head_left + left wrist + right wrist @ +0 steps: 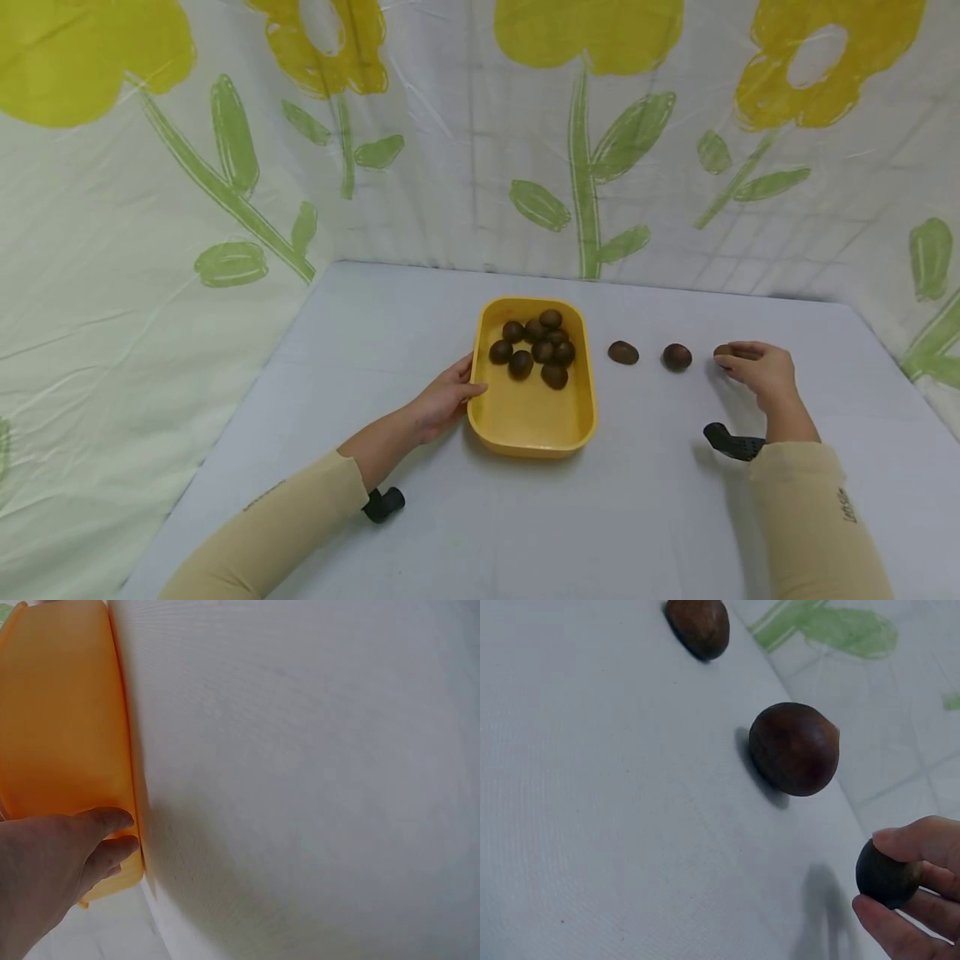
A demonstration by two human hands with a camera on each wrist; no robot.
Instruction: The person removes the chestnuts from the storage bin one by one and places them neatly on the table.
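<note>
A yellow tray [525, 417] stands mid-table with several brown chestnuts [521, 364] inside, mostly toward its far end. My left hand [442, 402] grips the tray's left wall, thumb over the rim; in the left wrist view its fingers [109, 855] lie against the orange-looking side [67, 712]. To the right, two chestnuts [623, 352] [677, 357] rest on the table. Beyond them my right hand [767, 373] pinches another chestnut [722, 352] between thumb and fingers. The right wrist view shows this hand [922, 889] with the dark chestnut [885, 876] at its fingertips.
The white table [637, 517] meets a hanging cloth [450, 167] with yellow flowers along its far edge. A black wrist mount [735, 442] sticks out by the right wrist, another [385, 505] by the left.
</note>
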